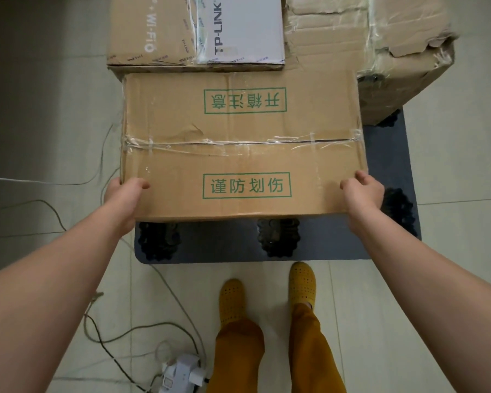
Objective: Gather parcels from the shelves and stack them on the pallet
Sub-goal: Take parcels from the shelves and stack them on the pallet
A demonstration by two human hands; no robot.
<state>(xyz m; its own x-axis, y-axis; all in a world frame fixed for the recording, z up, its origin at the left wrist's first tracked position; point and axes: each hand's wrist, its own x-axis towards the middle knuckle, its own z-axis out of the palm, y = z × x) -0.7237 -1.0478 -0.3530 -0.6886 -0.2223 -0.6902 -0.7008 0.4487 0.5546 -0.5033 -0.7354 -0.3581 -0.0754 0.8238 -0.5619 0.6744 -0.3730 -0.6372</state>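
A large brown cardboard parcel (pixel 243 146) with green printed characters and clear tape across its top sits over the dark blue pallet (pixel 380 165). My left hand (pixel 124 199) grips its near left corner, thumb on top. My right hand (pixel 364 194) grips the near right corner the same way. Behind it, on the pallet, lie a brown Wi-Fi box (pixel 150 32), a white TP-LINK box (pixel 241 29) and a crumpled taped parcel (pixel 380 52). Whether the held parcel rests on the pallet or hangs just above it I cannot tell.
Pale floor tiles (pixel 459 251) surround the pallet. Cables (pixel 102 330) trail across the floor at the left, with a white power strip (pixel 182 375) near the bottom. My feet in yellow shoes (pixel 267 296) stand just before the pallet's near edge.
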